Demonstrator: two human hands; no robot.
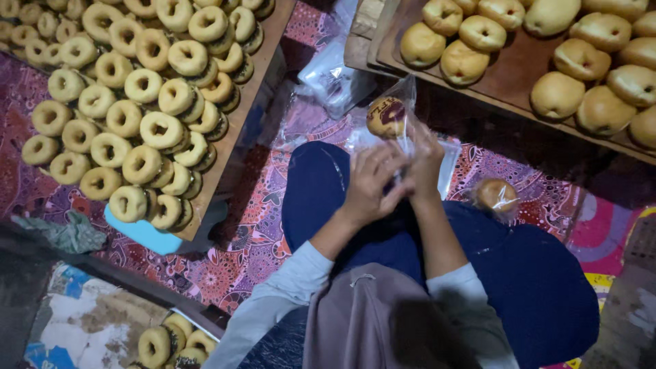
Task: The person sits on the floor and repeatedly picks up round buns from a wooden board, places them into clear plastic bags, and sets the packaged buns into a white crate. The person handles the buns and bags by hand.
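Both hands' grip, left hand and right hand, closed on clear bag holding doughnut, frame centre; bagging step, bag mouth wants closing next.

Your left hand and right hand overlap, so you cannot see where the fingertips meet or how they pinch the clear plastic bag; the glare on the film also blurs the topping of the bagged doughnut. The wooden tray at far left runs off the top and left edges, and its lower doughnut layers sit hidden under the top ones. The far-right tray is cut by the top and right edges. Near left, a small pile of doughnuts is clipped by the bottom edge. The wrapped doughnut at your right knee is dim and soft.
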